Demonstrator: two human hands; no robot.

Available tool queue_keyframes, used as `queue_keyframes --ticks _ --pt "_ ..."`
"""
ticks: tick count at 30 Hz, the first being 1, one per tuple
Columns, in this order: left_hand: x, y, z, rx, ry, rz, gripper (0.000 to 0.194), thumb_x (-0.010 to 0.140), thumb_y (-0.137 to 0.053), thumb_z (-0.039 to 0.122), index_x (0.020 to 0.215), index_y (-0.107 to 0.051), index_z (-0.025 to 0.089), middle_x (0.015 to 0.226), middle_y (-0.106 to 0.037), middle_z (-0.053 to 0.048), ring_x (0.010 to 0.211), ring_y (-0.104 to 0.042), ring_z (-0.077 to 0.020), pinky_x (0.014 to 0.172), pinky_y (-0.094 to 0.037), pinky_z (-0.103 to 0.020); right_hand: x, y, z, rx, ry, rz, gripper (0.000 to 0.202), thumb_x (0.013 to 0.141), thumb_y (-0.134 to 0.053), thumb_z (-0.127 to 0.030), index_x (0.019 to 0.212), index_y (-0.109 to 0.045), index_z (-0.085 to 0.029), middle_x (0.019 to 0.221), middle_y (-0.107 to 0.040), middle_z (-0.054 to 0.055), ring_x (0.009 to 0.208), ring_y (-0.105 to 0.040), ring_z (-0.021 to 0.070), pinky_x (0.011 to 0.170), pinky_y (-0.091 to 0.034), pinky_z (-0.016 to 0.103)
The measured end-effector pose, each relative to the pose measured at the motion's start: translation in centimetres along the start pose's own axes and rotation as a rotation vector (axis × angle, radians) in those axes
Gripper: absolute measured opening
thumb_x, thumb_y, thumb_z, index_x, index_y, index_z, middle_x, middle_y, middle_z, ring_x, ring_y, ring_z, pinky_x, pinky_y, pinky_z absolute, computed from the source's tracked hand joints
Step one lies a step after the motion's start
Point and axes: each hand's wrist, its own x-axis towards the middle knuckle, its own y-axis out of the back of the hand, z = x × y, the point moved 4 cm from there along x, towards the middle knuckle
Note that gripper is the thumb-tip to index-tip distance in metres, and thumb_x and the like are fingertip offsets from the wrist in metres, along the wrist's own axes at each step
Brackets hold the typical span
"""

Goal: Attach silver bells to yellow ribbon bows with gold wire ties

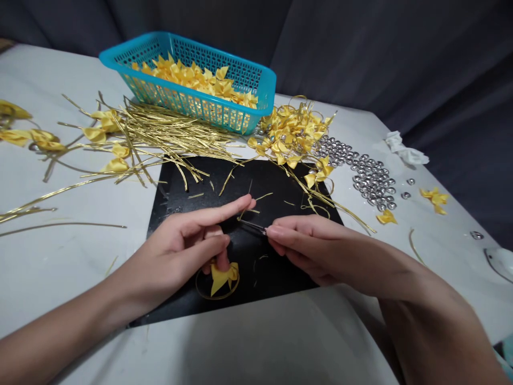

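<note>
My left hand (196, 238) is over the black mat (280, 278), index finger stretched forward, the other fingers curled round a yellow ribbon flower (223, 278) with a thin gold cord loop round it. In my right hand (300, 240) is a slim metal tool (253, 225), perhaps tweezers, pinched between thumb and fingers. Its tip points left, just below my left fingertip, near a small bit of gold cord. The handle end of the tool is hidden in my right hand.
A blue basket (180, 96) of yellow ribbon pieces stands at the back. Gold cords (172, 131) lie before it. Looped yellow flowers (296, 131) and silver beads (372, 182) are at the right, with crumpled white material (404, 149) beyond. More flowers (44, 140) lie far left.
</note>
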Motion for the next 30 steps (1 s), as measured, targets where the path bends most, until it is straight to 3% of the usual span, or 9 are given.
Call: queue_keyframes --ticks 17,23,30 --pt "-0.14 0.09 0.19 0.013 0.039 0.018 0.046 0.082 -0.058 0.033 0.128 -0.056 0.033 0.067 -0.070 0.001 0.047 -0.050 -0.0096 0.042 -0.037 -0.017 0.14 -0.10 0.25 -0.001 -0.005 -0.013 0.037 0.089 -0.044 -0.053 0.075 -0.041 -0.019 0.055 -0.026 -0.009 0.044 -0.019 0.0034 0.036 -0.017 0.014" --pt "-0.24 -0.02 0.37 0.013 0.046 0.007 0.048 0.081 -0.057 0.033 0.129 -0.056 0.029 0.050 -0.063 0.003 0.046 -0.051 -0.0103 0.042 -0.037 -0.015 -0.05 -0.13 0.13 -0.035 0.004 -0.006 0.035 0.092 -0.041 -0.048 0.074 -0.040 -0.018 0.056 -0.026 -0.009 0.045 -0.018 0.0033 0.036 -0.016 0.013" --pt "-0.08 -0.11 0.37 -0.022 0.013 0.016 0.046 0.080 -0.058 0.031 0.126 -0.059 0.031 0.047 -0.060 0.003 0.043 -0.050 -0.0093 0.040 -0.037 -0.015 0.15 -0.18 -0.01 -0.081 -0.013 0.034 0.037 0.091 -0.042 -0.050 0.071 -0.041 -0.019 0.054 -0.026 -0.008 0.043 -0.020 0.0038 0.035 -0.016 0.016"
